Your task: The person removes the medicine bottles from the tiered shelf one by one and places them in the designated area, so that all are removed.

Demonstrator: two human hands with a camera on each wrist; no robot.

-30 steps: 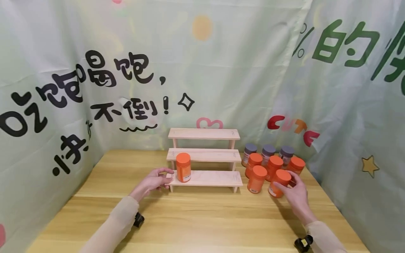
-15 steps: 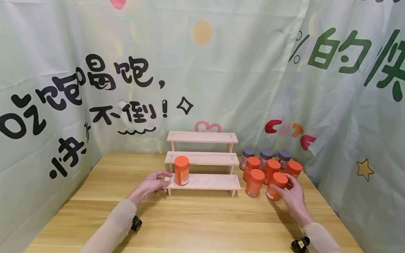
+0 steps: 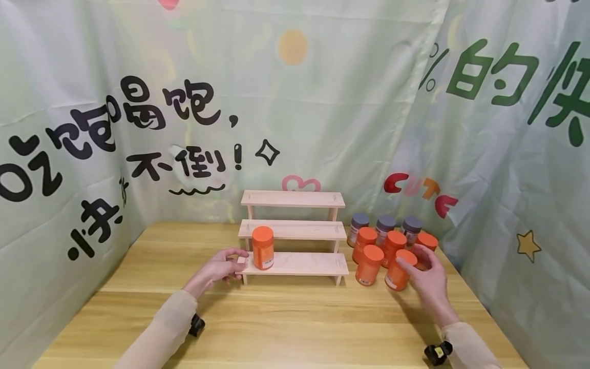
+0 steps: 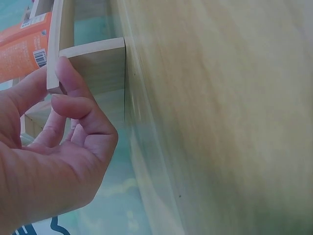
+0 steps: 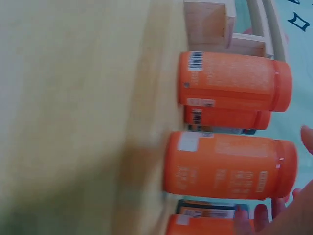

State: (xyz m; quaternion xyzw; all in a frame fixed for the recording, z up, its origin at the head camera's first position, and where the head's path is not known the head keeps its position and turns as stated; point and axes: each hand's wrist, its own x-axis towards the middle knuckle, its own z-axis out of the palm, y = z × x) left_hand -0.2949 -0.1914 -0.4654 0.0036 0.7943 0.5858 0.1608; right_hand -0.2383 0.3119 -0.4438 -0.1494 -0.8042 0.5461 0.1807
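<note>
A pale wooden three-step display stand (image 3: pixel 295 264) has one orange lidded jar (image 3: pixel 263 251) upright at the left of its lowest step. My left hand (image 3: pixel 218 269) pinches that step's left end; in the left wrist view the thumb and fingers meet on opposite faces of the board (image 4: pixel 55 44). At the right, my right hand (image 3: pixel 430 279) is spread loosely around the front-right orange jar (image 3: pixel 397 274), which stands on the table. In the right wrist view, a gap shows between my thumb (image 5: pixel 307 139) and this jar's lid (image 5: pixel 287 169); some of the fingers' contact is hidden.
More orange jars (image 3: pixel 370 266) stand close together right of the stand. Behind them is a row of purple-lidded jars (image 3: pixel 385 225). A printed cloth (image 3: pixel 345 102) hangs behind the wooden table (image 3: pixel 276 323) and along its sides.
My right hand has loosened and shifted slightly right from the front-right jar, which stays put. My left hand keeps its hold on the stand. The head view tilted slightly.
</note>
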